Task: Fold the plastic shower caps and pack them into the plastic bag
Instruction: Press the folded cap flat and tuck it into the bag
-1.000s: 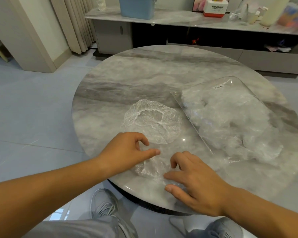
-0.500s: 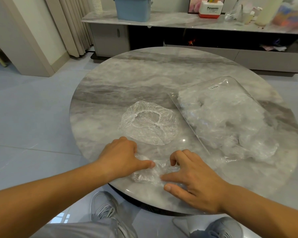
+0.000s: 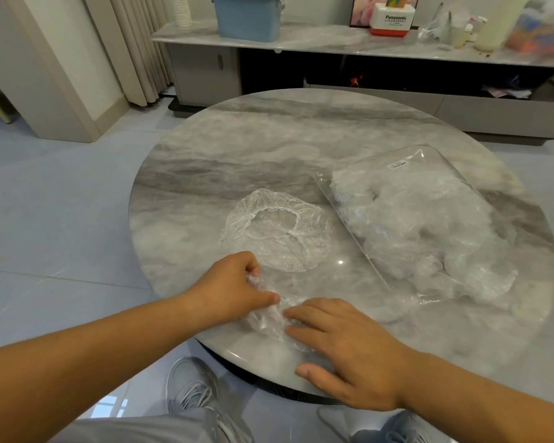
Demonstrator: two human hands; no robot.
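A round marble-patterned bench [image 3: 269,148] is seen from above, from the head of a seated person. At its near edge lies a crumpled shower cap [image 3: 264,319] of clear plastic, with both bare hands on it. The left hand [image 3: 234,286] has its fingers curled and pinches the cap's left side between thumb and fingertips. The right hand [image 3: 349,350] lies spread, fingers nearly straight, pressing the cap's right side flat against the bench. Just beyond the hands, a second shower cap [image 3: 279,231] rests open on the bench, its gathered elastic ring facing up. To its right lies a clear plastic bag [image 3: 422,225], bulging with more crinkled clear plastic and bearing a small white label near its far corner. Grey shoes [image 3: 192,388] show on the tiled floor below the bench edge.
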